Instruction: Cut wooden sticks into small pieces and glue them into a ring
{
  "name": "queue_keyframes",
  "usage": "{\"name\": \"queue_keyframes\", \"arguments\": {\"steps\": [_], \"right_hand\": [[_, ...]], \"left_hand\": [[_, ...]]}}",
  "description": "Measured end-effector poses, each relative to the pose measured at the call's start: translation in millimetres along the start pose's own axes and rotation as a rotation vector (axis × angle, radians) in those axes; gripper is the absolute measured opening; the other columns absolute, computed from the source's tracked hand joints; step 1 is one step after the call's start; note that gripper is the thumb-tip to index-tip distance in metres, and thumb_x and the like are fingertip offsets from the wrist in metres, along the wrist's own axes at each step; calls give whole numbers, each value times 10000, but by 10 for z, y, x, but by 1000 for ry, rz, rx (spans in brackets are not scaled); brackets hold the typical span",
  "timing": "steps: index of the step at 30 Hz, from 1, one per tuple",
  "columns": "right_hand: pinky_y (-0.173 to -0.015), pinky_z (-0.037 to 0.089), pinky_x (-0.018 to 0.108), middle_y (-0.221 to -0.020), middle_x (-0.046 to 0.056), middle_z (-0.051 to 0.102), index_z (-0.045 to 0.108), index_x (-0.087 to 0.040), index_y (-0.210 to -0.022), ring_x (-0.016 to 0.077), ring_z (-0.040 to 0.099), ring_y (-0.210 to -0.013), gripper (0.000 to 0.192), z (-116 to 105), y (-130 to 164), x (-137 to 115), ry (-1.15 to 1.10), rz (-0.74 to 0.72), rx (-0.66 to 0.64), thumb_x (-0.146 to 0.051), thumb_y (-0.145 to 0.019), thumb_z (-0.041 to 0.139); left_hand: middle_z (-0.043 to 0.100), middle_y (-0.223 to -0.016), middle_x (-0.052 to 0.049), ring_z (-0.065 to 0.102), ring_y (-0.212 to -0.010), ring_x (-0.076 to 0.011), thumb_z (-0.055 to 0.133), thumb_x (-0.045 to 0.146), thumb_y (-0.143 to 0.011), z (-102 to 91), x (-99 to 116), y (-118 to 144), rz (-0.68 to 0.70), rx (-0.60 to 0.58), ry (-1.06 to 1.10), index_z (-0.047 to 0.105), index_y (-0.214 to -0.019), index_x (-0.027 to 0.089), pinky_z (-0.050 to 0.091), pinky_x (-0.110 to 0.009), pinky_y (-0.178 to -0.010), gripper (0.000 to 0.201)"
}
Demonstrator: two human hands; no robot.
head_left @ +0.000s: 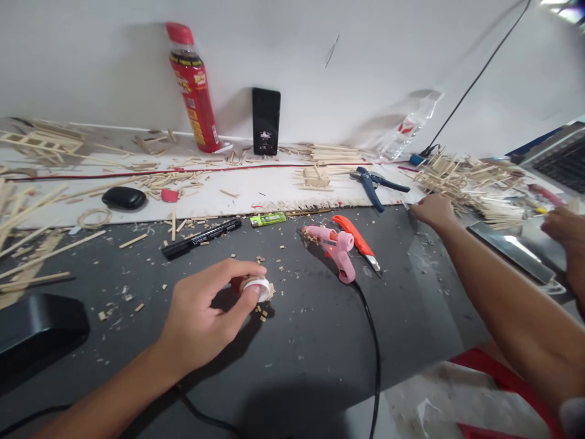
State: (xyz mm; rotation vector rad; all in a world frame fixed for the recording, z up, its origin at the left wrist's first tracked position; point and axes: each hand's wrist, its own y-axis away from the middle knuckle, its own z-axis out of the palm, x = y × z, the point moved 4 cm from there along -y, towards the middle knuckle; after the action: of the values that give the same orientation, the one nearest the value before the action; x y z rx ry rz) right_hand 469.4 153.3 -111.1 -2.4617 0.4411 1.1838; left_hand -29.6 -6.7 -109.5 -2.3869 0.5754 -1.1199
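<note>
Closest to the camera, the left hand [205, 311] comes in from 7 o'clock and rests on the dark grey table top [311, 341]. Its fingers are curled in close, and the thumb and first fingers pinch a small round white roll of tape [258, 286]. That roll sits near the middle of the table, with its flat round face turned up and toward 2 o'clock. Tiny wood crumbs lie all around it.

Far off at 2 o'clock, the right hand [432, 210] reaches to the edge of a big messy heap of thin pale wooden sticks [475, 183]. Its fingers are bent and close together, touching the table by the sticks. I cannot tell if it holds anything.

Between the 2 hands lies a pink plastic glue gun [336, 247]. Its long side runs from 10 o'clock to 4 o'clock, and its black cord [372, 347] trails down toward 6 o'clock. Just beside it lies an orange box cutter [356, 241], slanted the same way.

At 11 o'clock lies a black marker pen [203, 238] with white writing too small to read. Next to it is a green lighter [268, 219]. At 12 o'clock a red plastic bottle with a red cap [192, 88] and yellow label words I cannot read stands by the white wall. A black phone [265, 121] leans there too. Blue-handled pliers [372, 186] lie at 1 o'clock.
</note>
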Motion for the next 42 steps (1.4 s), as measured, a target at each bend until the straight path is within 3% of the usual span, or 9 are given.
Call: {"name": "queue_keyframes", "arguments": {"steps": [5,9,14,18,21,28,33,38,42], "right_hand": [[-945,608,472,-1358,106,668,676,-167,-1316,291,694,-1163,367,-151,-165,56,117,236,16,-410,-1041,661],[-855,635,422,-1248,97,705,674,-161,-1274,222,723,-1009,331,-360,29,12,64,271,90,-397,-1042,671],[-481,468,261,-659,14,656,707,-143,-841,141,610,-537,182,-349,944,-269,-186,20,174,-278,-895,818],[-517,516,325,-700,41,728,794,-200,-906,185,662,-558,215,-29,1867,-683,-345,-261,157,-396,-835,845],[-601,578,315,-801,48,795,841,-236,-995,179,707,-629,146,249,2230,-936,-256,-400,79,-318,-874,840],[-602,568,229,-787,4,805,831,-264,-996,128,703,-633,111,446,2208,-925,-285,-363,5,-351,-935,798],[-645,554,251,-794,-7,806,821,-284,-1029,138,712,-664,146,461,2175,-912,-168,-377,-14,-401,-960,766],[-658,519,289,-788,-1,796,824,-279,-1027,173,724,-691,162,475,2124,-951,-69,-405,-61,-411,-960,757],[-687,528,320,-793,14,801,827,-261,-1021,197,726,-687,193,466,2097,-1003,-25,-451,-107,-423,-964,738]], "left_hand": [[801,-796,28,747,-660,-137,673,242,-919,-14,-30,12,-19,2,-16,754,-947,254,584,-220,-623,87],[784,-787,39,735,-665,-117,664,249,-936,17,-54,39,-44,-36,5,760,-968,243,558,-191,-613,101],[782,-804,65,733,-678,-94,671,249,-940,65,-72,62,-48,-68,11,755,-987,264,540,-170,-636,97],[798,-836,74,739,-689,-85,686,247,-938,83,-71,69,-33,-84,19,754,-987,267,541,-166,-675,86],[799,-845,79,734,-694,-75,689,226,-937,71,-48,63,0,-76,20,754,-984,262,538,-158,-689,88],[795,-856,85,714,-696,-62,686,194,-928,59,-29,71,10,-89,57,752,-1016,257,538,-151,-732,127],[793,-915,66,720,-783,-99,660,220,-956,152,31,97,-197,-320,286,580,-1462,303,546,-198,-763,519],[753,-964,4,684,-786,-145,662,258,-971,459,303,20,-451,-583,698,301,-1674,291,540,-281,-748,790],[694,-891,10,648,-741,-159,691,204,-923,821,426,-168,-506,-630,874,184,-1714,279,506,-306,-707,943]]}}
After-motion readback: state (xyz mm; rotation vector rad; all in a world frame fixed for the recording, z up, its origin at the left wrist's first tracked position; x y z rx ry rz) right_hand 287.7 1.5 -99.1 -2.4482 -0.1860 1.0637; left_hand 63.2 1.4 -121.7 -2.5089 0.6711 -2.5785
